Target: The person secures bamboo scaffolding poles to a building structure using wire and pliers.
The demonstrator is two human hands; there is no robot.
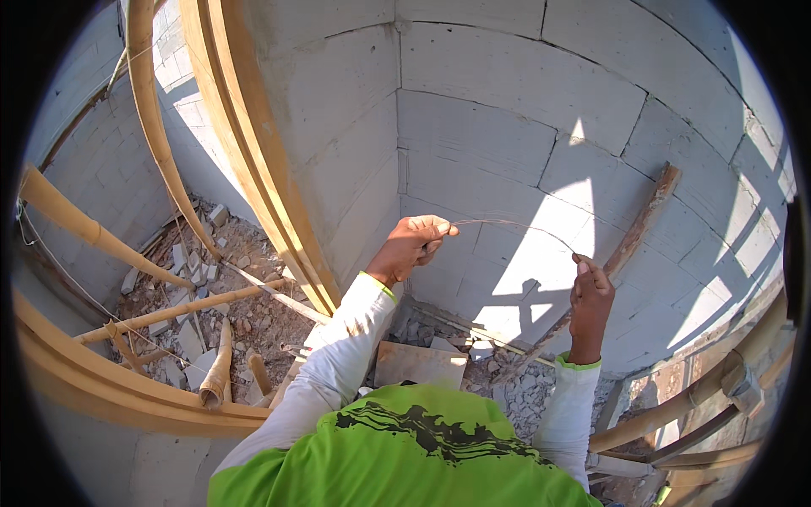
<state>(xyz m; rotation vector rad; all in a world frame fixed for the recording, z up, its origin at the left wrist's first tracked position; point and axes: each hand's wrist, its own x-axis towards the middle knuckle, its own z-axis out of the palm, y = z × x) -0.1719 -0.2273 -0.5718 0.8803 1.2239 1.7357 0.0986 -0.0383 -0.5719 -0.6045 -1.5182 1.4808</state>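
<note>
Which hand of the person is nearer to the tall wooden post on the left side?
The left. The left hand is to the right of the tall wooden post, holding the thin wire; the right hand is farther right, across the wire.

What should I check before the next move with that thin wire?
1. Left grip pinching the thin wire: ok.
2. Right grip pinching it further along: ok.
3. Wire straight between them: not ok, it arches upward.
4. Wire apart from the block wall: cannot tell, one view hides the depth.
5. Safe footing: cannot tell, feet are out of view, though rubble lies below.
</note>
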